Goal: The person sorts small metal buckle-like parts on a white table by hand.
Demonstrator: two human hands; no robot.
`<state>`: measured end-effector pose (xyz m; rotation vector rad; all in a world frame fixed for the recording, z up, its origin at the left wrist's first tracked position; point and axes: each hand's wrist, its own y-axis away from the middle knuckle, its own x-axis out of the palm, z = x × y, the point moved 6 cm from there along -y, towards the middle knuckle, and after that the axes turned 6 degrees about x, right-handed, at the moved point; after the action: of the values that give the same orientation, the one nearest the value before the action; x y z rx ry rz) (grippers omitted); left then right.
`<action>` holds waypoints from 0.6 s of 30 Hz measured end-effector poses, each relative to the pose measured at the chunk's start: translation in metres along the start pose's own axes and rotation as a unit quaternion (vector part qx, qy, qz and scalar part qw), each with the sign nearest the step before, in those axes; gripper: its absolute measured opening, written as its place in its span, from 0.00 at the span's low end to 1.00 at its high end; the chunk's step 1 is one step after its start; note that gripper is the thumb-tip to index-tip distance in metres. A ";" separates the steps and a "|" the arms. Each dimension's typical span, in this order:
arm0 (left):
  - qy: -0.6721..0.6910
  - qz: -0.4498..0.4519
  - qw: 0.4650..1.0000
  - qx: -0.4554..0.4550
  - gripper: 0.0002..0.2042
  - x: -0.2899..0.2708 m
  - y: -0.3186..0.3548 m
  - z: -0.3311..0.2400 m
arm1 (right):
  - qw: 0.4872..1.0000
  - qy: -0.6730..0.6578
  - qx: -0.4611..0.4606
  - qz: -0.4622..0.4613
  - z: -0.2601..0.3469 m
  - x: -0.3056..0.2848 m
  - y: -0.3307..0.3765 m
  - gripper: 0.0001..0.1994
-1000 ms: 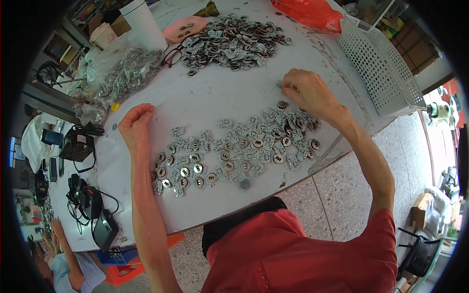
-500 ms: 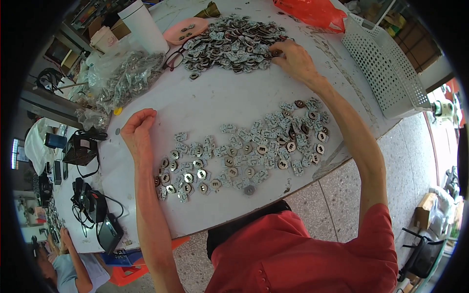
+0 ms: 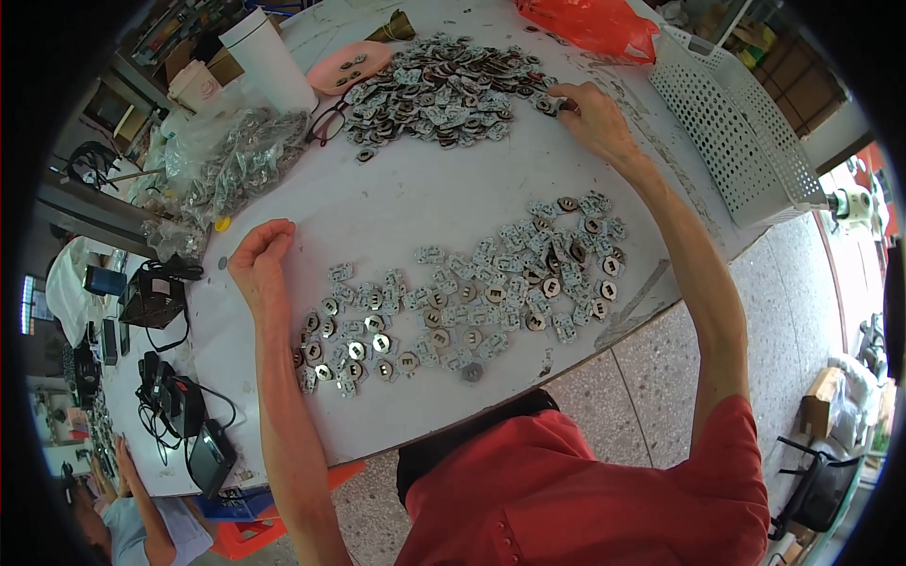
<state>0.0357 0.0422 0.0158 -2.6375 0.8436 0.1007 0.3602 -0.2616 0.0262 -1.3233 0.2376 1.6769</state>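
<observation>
A large heap of small metal parts (image 3: 444, 94), pale plates with dark round discs, lies on the far side of the white table (image 3: 396, 208). At the heap's right edge, my right hand (image 3: 599, 124) is closed in a pinch on a small metal part, partly hidden by the fingers. Loose parts lie beside its fingertips. My left hand (image 3: 260, 262) rests on the table at the left with fingers curled together; whatever they may hold is hidden. Between my arms, many similar parts (image 3: 495, 292) are spread in a loose band near the front edge, some with shiny discs upward.
At the back left are a pink dish (image 3: 326, 77) with a few parts, glasses (image 3: 326, 124), a white tumbler (image 3: 272, 66) and plastic bags (image 3: 231, 160). A white perforated basket (image 3: 731, 123) and red bag (image 3: 604, 28) are right. Black adapters (image 3: 179, 396) lie left; a co-worker (image 3: 142, 514) sits beyond.
My right hand has moved a little to the right, away from the heap, and some parts lie farther out at its edge. My left hand stays in nearly the same place, still closed.
</observation>
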 end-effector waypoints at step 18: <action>0.000 0.006 1.000 0.007 0.09 -0.002 -0.002 0.003 | 0.999 -0.024 -0.003 0.036 0.014 0.005 0.000 0.12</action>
<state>0.0355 0.0456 0.0136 -2.6205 0.8573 0.0970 0.3512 -0.2501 0.0272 -1.2896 0.2551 1.7697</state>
